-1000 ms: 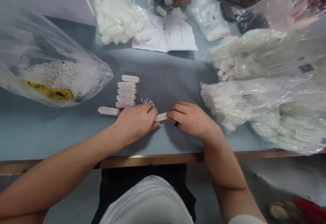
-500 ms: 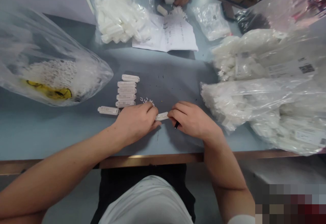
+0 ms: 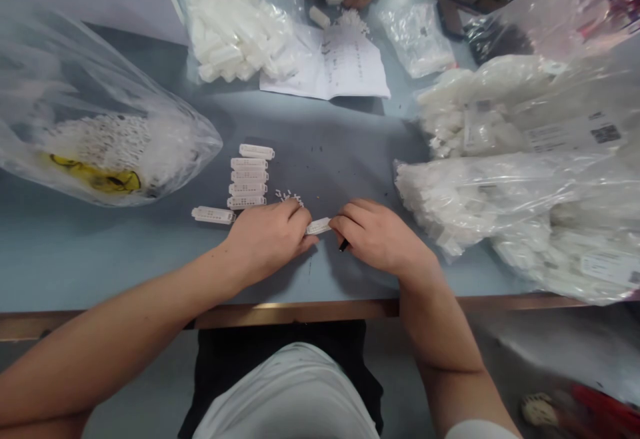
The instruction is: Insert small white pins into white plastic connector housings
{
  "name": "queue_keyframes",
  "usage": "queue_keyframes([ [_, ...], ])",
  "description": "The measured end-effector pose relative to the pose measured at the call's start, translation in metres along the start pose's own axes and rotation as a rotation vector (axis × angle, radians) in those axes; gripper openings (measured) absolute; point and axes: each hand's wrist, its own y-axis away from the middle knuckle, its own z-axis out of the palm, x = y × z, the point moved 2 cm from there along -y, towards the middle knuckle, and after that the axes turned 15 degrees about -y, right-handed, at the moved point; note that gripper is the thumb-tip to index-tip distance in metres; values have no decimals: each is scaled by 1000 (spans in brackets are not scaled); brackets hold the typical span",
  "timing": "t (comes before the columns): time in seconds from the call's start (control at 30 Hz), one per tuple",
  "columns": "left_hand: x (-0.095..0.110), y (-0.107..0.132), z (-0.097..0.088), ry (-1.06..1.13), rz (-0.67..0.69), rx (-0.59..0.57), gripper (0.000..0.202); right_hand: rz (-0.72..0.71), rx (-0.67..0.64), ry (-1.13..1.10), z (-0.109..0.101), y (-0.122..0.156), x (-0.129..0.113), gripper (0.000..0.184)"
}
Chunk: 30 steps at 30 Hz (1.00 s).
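White plastic strip (image 3: pixel 318 226) is pinched by its ends between the fingers (image 3: pixel 304 224) of the left hand (image 3: pixel 265 239) and the right hand (image 3: pixel 380 236), with a small black item (image 3: pixel 343 245) held under the right fingers. Six similar strips (image 3: pixel 249 176) are laid out on the counter (image 3: pixel 100 259) beyond and left of the fingers, tiny white pieces (image 3: pixel 289 196) lie just ahead of them, and many more strips remain in a clear plastic bag (image 3: pixel 480 199) to their right.

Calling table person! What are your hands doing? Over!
Left hand, right hand holding white perforated plastic strip. Tiny white plastic bits by left hand.
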Motion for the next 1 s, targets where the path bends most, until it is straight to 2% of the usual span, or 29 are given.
queue_keyframes([
  [0.33, -1, 0, 1, -3, -33, -26, 37, 14, 19, 51, -1, -1, -6, 25],
  [0.63, -2, 1, 1, -15, -28, -40, 35, -36, 70, 11, -5, 6, 2, 27],
  [0.87, -1, 0, 3, -46, -4, -66, 33, -83, -4, 38, -1, 5, 1, 20],
  [1.0, -1, 0, 3, -54, -8, -92, 34, -83, 76, -27, -5, 6, 7, 25],
])
